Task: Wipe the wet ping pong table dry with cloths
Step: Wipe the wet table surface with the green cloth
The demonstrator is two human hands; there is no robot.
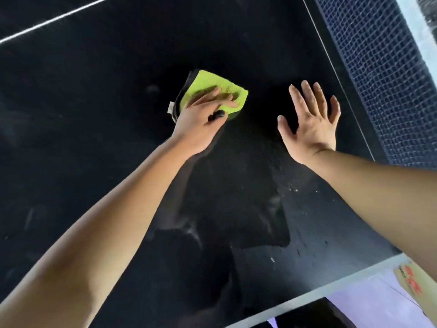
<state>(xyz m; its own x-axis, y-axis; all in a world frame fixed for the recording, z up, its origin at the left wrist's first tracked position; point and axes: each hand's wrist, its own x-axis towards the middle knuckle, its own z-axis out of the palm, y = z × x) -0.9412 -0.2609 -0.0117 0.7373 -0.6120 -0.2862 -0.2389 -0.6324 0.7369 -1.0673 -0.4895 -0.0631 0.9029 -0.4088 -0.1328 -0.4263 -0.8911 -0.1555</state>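
The black ping pong table (94, 114) fills the view, with wet streaks and droplets (293, 188) in its near right part. A folded yellow-green cloth (212, 85) with a dark underside lies on the table near the middle. My left hand (201, 121) presses down on it with fingers laid flat across the cloth; a dark bit shows by the thumb. My right hand (312, 119) is to the right of the cloth, fingers spread, palm down, holding nothing. Whether it touches the surface I cannot tell.
The dark blue net (383, 79) runs along the upper right, beside a white line (340, 74). Another white line (54, 20) crosses the far left corner. The table's white edge (331, 287) is at the lower right, with pale floor and a cardboard piece (416, 282) beyond.
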